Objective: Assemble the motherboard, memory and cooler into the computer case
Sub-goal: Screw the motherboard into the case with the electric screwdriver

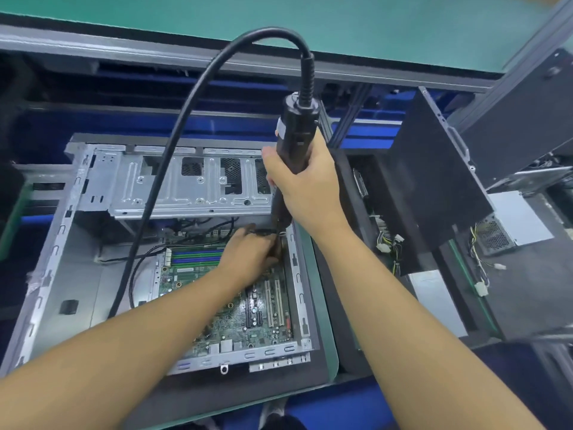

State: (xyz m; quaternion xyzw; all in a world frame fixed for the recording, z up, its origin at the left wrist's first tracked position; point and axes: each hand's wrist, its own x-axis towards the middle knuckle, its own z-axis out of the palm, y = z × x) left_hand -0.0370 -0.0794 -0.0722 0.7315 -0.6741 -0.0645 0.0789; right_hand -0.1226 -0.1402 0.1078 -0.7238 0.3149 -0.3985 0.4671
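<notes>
In the head view, your right hand point(305, 184) wraps the electric screwdriver point(294, 131) at centre frame, bit down at the upper right corner of the motherboard point(248, 308), which lies in the computer case point(62, 231). Your left hand point(251, 252) bunches at the tip; its grip I cannot tell. Set the bit plumb and press lightly. No writing is legible.

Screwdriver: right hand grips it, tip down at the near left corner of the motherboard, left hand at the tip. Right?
Not quite. The head view shows the screwdriver pointing down at the far right corner of the motherboard, not the near left. The right hand does grip it, and the left hand is at the tip.
</notes>
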